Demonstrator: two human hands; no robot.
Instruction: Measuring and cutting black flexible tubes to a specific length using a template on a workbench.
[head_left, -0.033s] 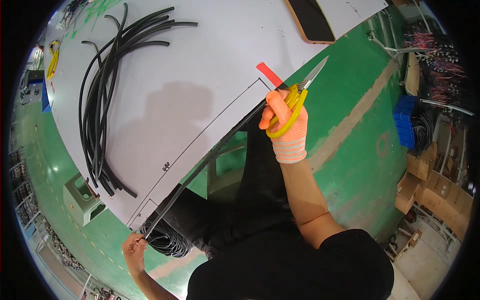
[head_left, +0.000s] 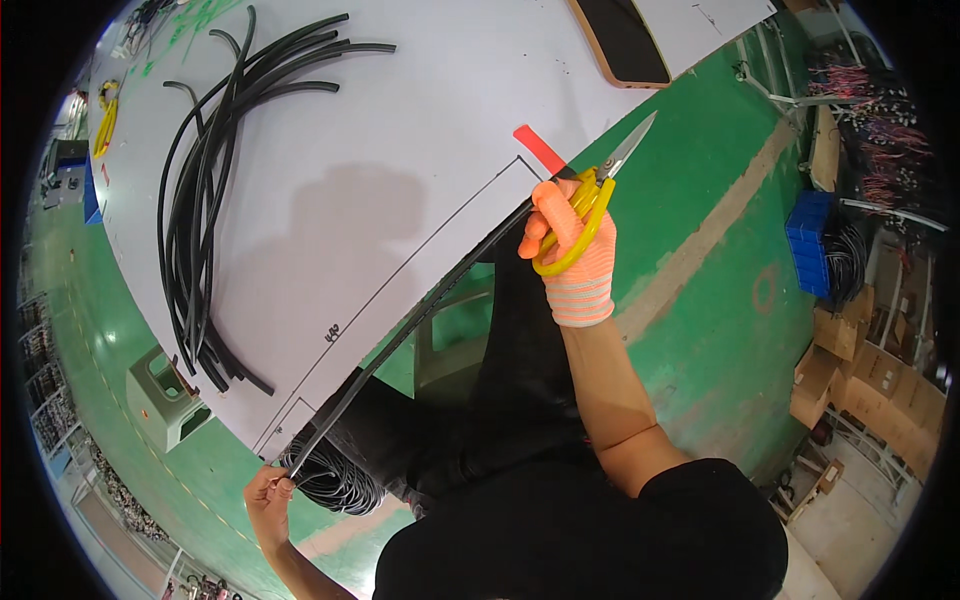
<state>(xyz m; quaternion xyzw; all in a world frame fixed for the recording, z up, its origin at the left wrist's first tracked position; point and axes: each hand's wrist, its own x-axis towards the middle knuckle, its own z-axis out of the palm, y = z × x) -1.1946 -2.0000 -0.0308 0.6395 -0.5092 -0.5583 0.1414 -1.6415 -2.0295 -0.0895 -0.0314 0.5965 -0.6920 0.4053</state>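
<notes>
A long black cable (head_left: 385, 347) is stretched along the near edge of the white table. Its near-left end is pinched in my bare left hand (head_left: 268, 500). My right hand (head_left: 577, 240), in an orange glove with a striped cuff, is closed around the yellow handles of a pair of scissors (head_left: 598, 205). The blades point away to the far right, past the table edge. At this hand the cable's other end meets the table edge, partly hidden by the fingers. A red strip (head_left: 540, 150) lies on the table just beyond the fingertips.
Several cut black cables (head_left: 205, 200) lie bunched on the white table (head_left: 420, 130), with drawn lines along its near edge. A phone (head_left: 630, 45) lies at the far right. Below are a cable coil (head_left: 340, 480) and a stool (head_left: 160, 400); cardboard boxes (head_left: 870, 385) stand right.
</notes>
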